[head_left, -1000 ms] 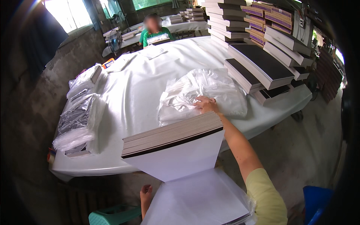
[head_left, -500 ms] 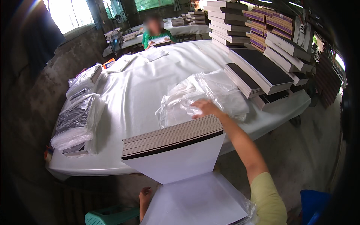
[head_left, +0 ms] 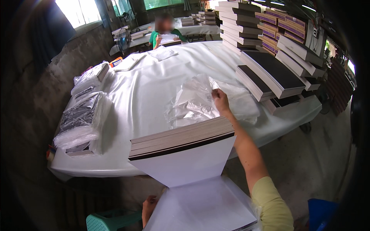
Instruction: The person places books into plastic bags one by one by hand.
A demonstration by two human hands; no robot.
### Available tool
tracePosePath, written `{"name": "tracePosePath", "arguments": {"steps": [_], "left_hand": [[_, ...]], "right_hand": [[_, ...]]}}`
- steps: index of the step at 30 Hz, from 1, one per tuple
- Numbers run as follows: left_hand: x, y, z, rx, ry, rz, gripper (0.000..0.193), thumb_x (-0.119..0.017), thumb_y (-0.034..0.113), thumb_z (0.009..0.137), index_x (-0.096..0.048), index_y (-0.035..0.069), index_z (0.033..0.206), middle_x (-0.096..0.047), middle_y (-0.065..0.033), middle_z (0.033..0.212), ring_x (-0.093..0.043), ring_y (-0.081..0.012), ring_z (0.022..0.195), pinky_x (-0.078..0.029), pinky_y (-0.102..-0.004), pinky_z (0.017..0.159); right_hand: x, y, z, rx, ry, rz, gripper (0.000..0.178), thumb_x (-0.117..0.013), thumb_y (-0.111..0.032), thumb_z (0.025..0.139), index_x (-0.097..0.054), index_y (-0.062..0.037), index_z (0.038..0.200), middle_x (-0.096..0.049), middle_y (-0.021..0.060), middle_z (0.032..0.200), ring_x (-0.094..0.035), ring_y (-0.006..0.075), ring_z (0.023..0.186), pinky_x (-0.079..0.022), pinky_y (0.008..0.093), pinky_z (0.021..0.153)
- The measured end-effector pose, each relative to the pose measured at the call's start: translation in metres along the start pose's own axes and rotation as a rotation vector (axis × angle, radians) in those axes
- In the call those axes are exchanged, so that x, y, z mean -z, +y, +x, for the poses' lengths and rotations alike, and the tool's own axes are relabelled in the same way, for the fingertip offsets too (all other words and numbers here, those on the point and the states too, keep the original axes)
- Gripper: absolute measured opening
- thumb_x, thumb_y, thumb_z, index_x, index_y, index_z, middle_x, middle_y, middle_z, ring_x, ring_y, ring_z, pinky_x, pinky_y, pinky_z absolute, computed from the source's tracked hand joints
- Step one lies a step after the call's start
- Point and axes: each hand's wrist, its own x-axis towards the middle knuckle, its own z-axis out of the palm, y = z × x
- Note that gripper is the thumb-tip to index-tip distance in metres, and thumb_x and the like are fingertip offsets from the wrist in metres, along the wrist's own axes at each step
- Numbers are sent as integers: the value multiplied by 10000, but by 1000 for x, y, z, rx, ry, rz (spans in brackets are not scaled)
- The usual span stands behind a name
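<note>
My right hand point(head_left: 221, 101) reaches over the table and pinches a clear plastic bag point(head_left: 196, 96), lifting part of it from a loose pile of similar bags. Below that arm, a thick stack of boards point(head_left: 183, 136) leans at the table's near edge, its grey edges up and a white face toward me. A second white panel point(head_left: 200, 204) lies in front of it, with clear plastic along its right side. At this panel's left edge is my left hand point(head_left: 149, 206), fingers curled and partly hidden; what they grip does not show.
Plastic-wrapped stacks point(head_left: 83, 123) line the table's left side. Black-topped board stacks point(head_left: 271, 73) and cartons point(head_left: 283, 27) rise at the right. A person in green point(head_left: 165, 32) sits at the far edge. A green stool point(head_left: 111, 221) stands at the lower left.
My right hand has moved from spread fingers over the bag pile to a pinch on one bag, raising its plastic. My left hand shows slightly more beside the white panel.
</note>
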Motion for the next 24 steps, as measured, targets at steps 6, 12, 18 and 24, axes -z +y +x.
{"name": "tracePosePath", "arguments": {"steps": [6, 12, 18, 24], "left_hand": [[9, 3, 4, -112, 81, 24, 297, -606, 185, 728, -572, 58, 993, -620, -148, 777, -614, -266, 713, -476, -354, 621], [30, 40, 11, -184, 93, -8, 271, -624, 140, 721, -577, 58, 975, -616, -123, 760, -605, -227, 664, -475, -329, 587], [94, 113, 3, -342, 227, -103, 223, -615, 74, 734, -583, 39, 951, -593, -61, 752, -556, -132, 663, -443, -261, 577], [147, 224, -32, -721, 195, -646, 490, -701, 159, 689, -502, -23, 1098, -561, -97, 967, -524, -148, 845, -381, -246, 712]], "right_hand": [[39, -42, 40, 57, 131, 133, 184, -460, -176, 860, -530, -5, 868, -570, 66, 780, -504, 130, 726, -396, 269, 678], [84, -116, 56, 344, -104, 131, 405, -589, -374, 784, -512, -38, 996, -568, 82, 961, -519, 174, 904, -388, 262, 810], [160, -204, 38, 481, 154, -64, 272, -615, -63, 727, -528, -69, 985, -600, 29, 900, -558, 123, 828, -425, 253, 772], [170, -289, -78, 372, -89, 91, 215, -600, -73, 762, -528, -58, 964, -602, 32, 843, -557, 84, 846, -437, 218, 766]]}}
